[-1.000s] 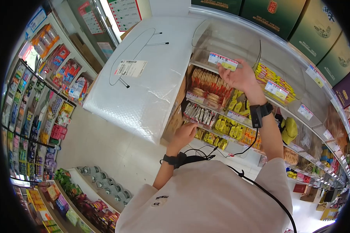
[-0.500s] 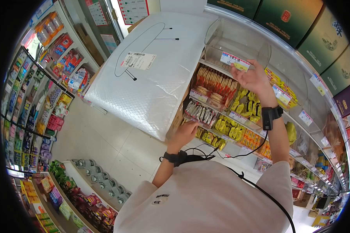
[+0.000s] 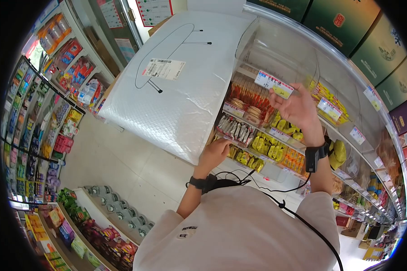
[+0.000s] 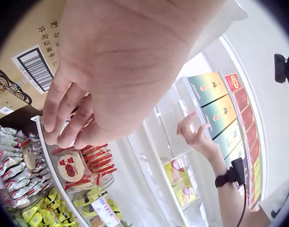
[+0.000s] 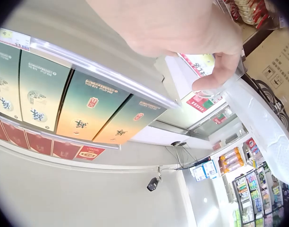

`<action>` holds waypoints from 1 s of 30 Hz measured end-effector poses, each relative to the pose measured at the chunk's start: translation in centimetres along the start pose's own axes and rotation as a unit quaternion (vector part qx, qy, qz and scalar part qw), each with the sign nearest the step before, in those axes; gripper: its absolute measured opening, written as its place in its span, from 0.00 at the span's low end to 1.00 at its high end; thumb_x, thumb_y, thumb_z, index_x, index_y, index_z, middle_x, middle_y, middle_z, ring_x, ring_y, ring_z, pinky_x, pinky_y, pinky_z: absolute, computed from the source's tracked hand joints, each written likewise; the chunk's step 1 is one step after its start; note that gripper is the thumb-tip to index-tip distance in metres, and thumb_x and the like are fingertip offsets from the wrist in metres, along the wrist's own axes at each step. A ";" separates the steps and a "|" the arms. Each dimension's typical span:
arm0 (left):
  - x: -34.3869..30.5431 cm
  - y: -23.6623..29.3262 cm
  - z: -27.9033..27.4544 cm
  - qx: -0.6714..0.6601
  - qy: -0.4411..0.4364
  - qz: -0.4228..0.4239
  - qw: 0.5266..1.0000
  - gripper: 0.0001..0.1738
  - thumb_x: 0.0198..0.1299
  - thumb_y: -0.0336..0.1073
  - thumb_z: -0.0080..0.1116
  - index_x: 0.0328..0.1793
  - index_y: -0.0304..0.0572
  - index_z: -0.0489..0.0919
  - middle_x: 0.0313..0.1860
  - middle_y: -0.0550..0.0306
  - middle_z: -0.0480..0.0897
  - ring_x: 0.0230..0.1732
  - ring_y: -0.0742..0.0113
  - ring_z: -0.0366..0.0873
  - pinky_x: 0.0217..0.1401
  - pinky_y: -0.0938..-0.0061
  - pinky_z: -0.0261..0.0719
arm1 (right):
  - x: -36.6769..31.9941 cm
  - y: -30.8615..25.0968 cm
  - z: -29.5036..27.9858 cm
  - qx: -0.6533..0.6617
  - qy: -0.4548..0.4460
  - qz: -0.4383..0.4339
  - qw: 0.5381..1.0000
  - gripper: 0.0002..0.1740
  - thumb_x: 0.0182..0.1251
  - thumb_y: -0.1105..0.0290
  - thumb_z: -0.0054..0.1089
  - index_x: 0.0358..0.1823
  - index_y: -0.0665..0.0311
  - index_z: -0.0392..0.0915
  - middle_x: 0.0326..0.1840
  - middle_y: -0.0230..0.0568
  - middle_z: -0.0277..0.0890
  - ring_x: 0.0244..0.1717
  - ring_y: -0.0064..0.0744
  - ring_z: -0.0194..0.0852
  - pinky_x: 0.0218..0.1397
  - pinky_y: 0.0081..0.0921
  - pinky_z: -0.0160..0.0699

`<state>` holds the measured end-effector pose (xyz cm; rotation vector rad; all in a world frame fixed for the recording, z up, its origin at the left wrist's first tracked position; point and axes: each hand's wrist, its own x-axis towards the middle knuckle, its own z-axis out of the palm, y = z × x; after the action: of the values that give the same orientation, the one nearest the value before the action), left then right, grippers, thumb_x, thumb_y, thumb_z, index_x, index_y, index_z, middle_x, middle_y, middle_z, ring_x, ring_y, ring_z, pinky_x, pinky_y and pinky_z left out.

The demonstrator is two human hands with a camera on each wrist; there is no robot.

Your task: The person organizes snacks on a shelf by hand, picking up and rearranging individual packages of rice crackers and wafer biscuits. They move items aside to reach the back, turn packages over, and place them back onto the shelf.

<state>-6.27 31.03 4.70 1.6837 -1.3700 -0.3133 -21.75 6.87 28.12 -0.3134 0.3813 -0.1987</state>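
Note:
My right hand pinches the price tag on the front of a clear plastic bin in the upper row of the snack rack. In the right wrist view, the thumb and a finger close around the clear edge beside the tag. My left hand hangs loosely curled in front of the lower bins, near silver-wrapped snacks. In the left wrist view, its fingertips overlap the front edge of a bin with rice crackers. Nothing shows in its grasp.
A bubble-wrapped package lies left of the rack. Yellow snack packets fill lower bins. Green gift boxes stand along the top. A black cable runs across the shirt. Bottles and shelves stand to the left.
My right hand has drawn the tagged bin front down towards me, and the tag leans more. Red-wrapped crackers now show through the clear bin. The left hand stays nearly still.

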 end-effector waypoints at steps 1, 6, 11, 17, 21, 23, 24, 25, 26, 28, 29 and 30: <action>0.0 0.0 -0.1 -0.009 0.002 -0.008 1.000 0.10 0.69 0.28 0.56 0.54 0.37 0.80 0.46 0.45 0.85 0.45 0.45 0.84 0.46 0.60 0.82 | -0.3 0.7 0.1 0.001 0.012 -0.002 1.000 0.34 0.71 0.59 0.54 0.72 0.73 0.59 0.60 0.53 0.69 0.57 0.43 0.70 0.32 0.19 0.86; 0.3 1.5 -1.9 -0.037 0.033 0.009 0.999 0.12 0.69 0.29 0.57 0.58 0.38 0.79 0.47 0.46 0.85 0.45 0.49 0.85 0.45 0.64 0.83 | -2.0 3.3 -0.4 0.005 0.003 0.005 1.000 0.35 0.71 0.57 0.52 0.72 0.73 0.60 0.60 0.56 0.69 0.56 0.45 0.72 0.32 0.21 0.84; -0.5 0.6 -1.8 -0.028 0.071 0.041 0.996 0.18 0.71 0.30 0.58 0.65 0.36 0.77 0.51 0.46 0.84 0.47 0.55 0.85 0.48 0.68 0.83 | -3.9 6.7 -0.8 -0.002 0.017 -0.013 1.000 0.35 0.72 0.54 0.48 0.72 0.72 0.61 0.59 0.60 0.71 0.56 0.48 0.75 0.30 0.21 0.83; -1.1 1.8 -3.6 -0.199 -0.002 -0.003 0.980 0.46 0.60 0.34 0.71 0.82 0.37 0.60 0.68 0.43 0.75 0.58 0.58 0.81 0.59 0.64 0.82 | -6.9 11.4 -2.1 -0.060 0.037 -0.030 0.997 0.35 0.73 0.51 0.42 0.72 0.70 0.62 0.60 0.67 0.74 0.56 0.46 0.77 0.29 0.22 0.79; -2.3 0.7 -3.9 -0.402 -0.084 0.016 0.912 0.60 0.57 0.44 0.73 0.88 0.40 0.45 0.82 0.43 0.60 0.75 0.50 0.68 0.73 0.57 0.71 | -8.3 14.7 -2.9 -0.093 0.073 -0.049 0.992 0.36 0.72 0.50 0.40 0.71 0.72 0.64 0.58 0.66 0.76 0.56 0.44 0.76 0.31 0.21 0.75; -3.5 -0.8 -3.0 -0.461 -0.100 0.026 0.882 0.67 0.51 0.49 0.77 0.88 0.40 0.44 0.83 0.44 0.57 0.78 0.48 0.65 0.76 0.54 0.67 | -9.2 16.2 -3.6 -0.127 0.088 -0.052 0.987 0.36 0.71 0.50 0.40 0.70 0.72 0.64 0.56 0.65 0.77 0.55 0.44 0.75 0.32 0.21 0.73; -3.6 -0.6 -3.4 -0.457 -0.117 0.023 0.881 0.67 0.48 0.42 0.76 0.89 0.42 0.42 0.84 0.44 0.56 0.79 0.48 0.64 0.78 0.53 0.65 | -9.6 17.0 -3.6 -0.153 0.096 -0.050 0.982 0.36 0.71 0.50 0.40 0.70 0.72 0.65 0.55 0.65 0.78 0.55 0.44 0.75 0.32 0.21 0.72; -3.6 -0.6 -3.9 -0.453 -0.133 0.021 0.881 0.69 0.44 0.35 0.75 0.89 0.43 0.41 0.85 0.43 0.56 0.79 0.47 0.63 0.80 0.53 0.63 | -10.0 17.5 -3.7 -0.178 0.102 -0.048 0.977 0.36 0.70 0.50 0.39 0.69 0.72 0.65 0.54 0.65 0.78 0.54 0.44 0.75 0.32 0.21 0.71; -3.7 -0.3 -4.2 -0.449 -0.149 0.017 0.881 0.71 0.41 0.27 0.75 0.89 0.44 0.40 0.85 0.42 0.55 0.80 0.47 0.62 0.82 0.53 0.61 | -10.6 18.0 -4.1 -0.175 0.100 -0.043 0.979 0.36 0.70 0.50 0.39 0.69 0.72 0.66 0.54 0.65 0.78 0.54 0.44 0.75 0.32 0.21 0.71; -4.0 0.4 -4.7 -0.446 -0.150 0.017 0.882 0.73 0.40 0.32 0.77 0.90 0.45 0.39 0.86 0.43 0.54 0.81 0.47 0.61 0.82 0.53 0.59 | -11.9 18.8 -5.4 -0.170 0.092 -0.031 0.981 0.36 0.70 0.50 0.39 0.68 0.73 0.66 0.54 0.65 0.78 0.54 0.44 0.74 0.33 0.21 0.70; -4.3 0.7 -4.7 -0.444 -0.150 0.017 0.883 0.74 0.40 0.35 0.78 0.90 0.46 0.39 0.86 0.44 0.53 0.82 0.47 0.60 0.83 0.53 0.58 | -12.4 19.3 -5.9 -0.165 0.082 -0.033 0.982 0.36 0.69 0.50 0.39 0.68 0.72 0.67 0.54 0.65 0.79 0.54 0.44 0.74 0.33 0.21 0.70; -4.6 1.0 -4.6 -0.455 -0.146 0.015 0.878 0.75 0.39 0.38 0.80 0.90 0.46 0.39 0.86 0.44 0.53 0.82 0.47 0.60 0.83 0.53 0.57 | -12.9 19.7 -6.5 -0.161 0.072 -0.035 0.984 0.36 0.69 0.50 0.39 0.68 0.72 0.67 0.54 0.65 0.79 0.54 0.44 0.74 0.33 0.21 0.70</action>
<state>-5.35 37.34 6.44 0.8348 -1.1592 -1.0464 -33.50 26.75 20.05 -0.6339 0.5472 -0.2287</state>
